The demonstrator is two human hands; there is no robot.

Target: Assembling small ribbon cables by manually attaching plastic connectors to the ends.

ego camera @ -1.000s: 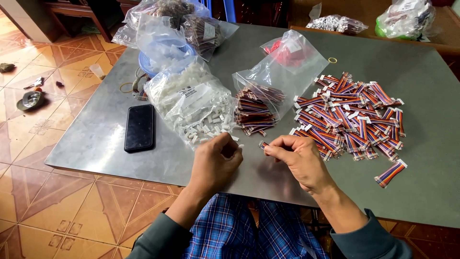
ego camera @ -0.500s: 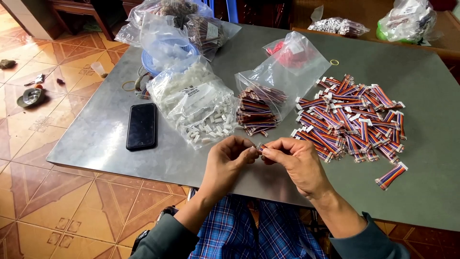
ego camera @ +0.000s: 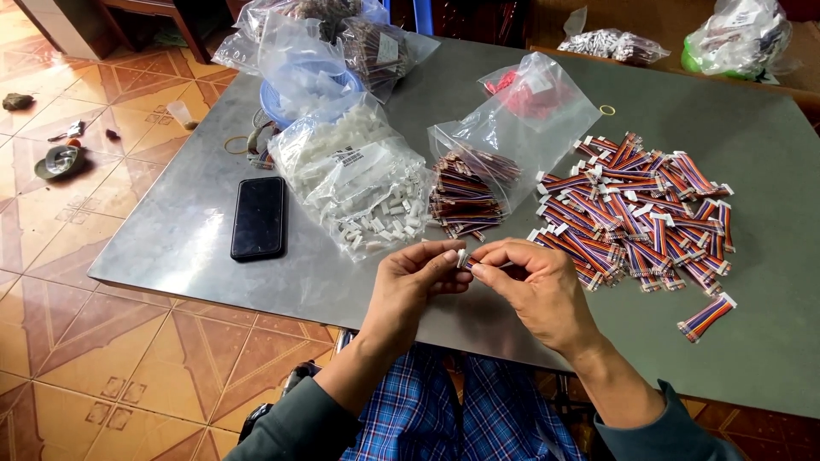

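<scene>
- While both hands meet at lower centre of the head view, the left hand and right hand pinch a small white connector between closed fingertips — judged best done by holding it square and pressing gently.
- Connector sits right at the fingertips, between the two hands, above the grey table edge.
- Nearby: bag of white housings upper left of the hands, pile of striped ribbon cables to the right, black phone at left.
</scene>
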